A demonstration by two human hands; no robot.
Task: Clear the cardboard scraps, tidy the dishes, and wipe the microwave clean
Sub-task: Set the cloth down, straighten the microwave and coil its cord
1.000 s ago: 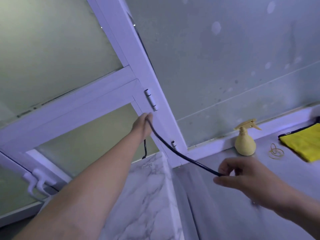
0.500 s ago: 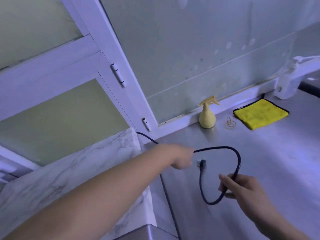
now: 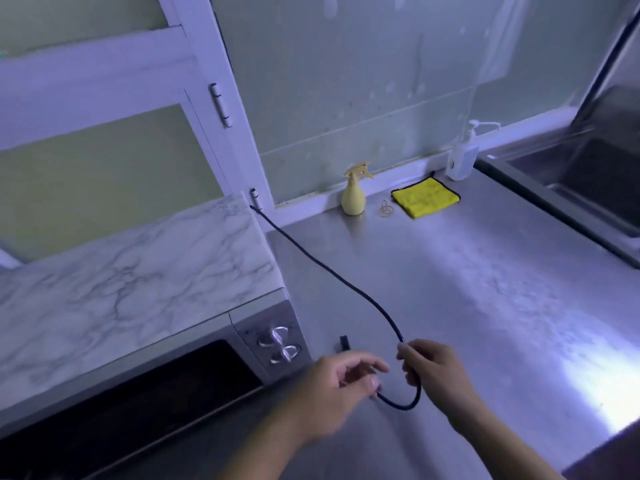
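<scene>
The left hand [image 3: 341, 379] and right hand [image 3: 436, 368] have fingers curled on the cord [image 3: 332, 271] trailing from behind the microwave [image 3: 270, 337] on the bench [image 3: 450, 289]: best gathered in loose loops, without tugging.

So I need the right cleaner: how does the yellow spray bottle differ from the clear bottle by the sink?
The spray bottle is opaque yellow; the pump bottle is pale and see-through. The spray bottle has a trigger head and pear-shaped body; the pump bottle a push-down spout and straighter sides. The spray bottle stands left of the yellow cloth, the pump bottle right of it. Both stand upright at the back of the counter.
</scene>
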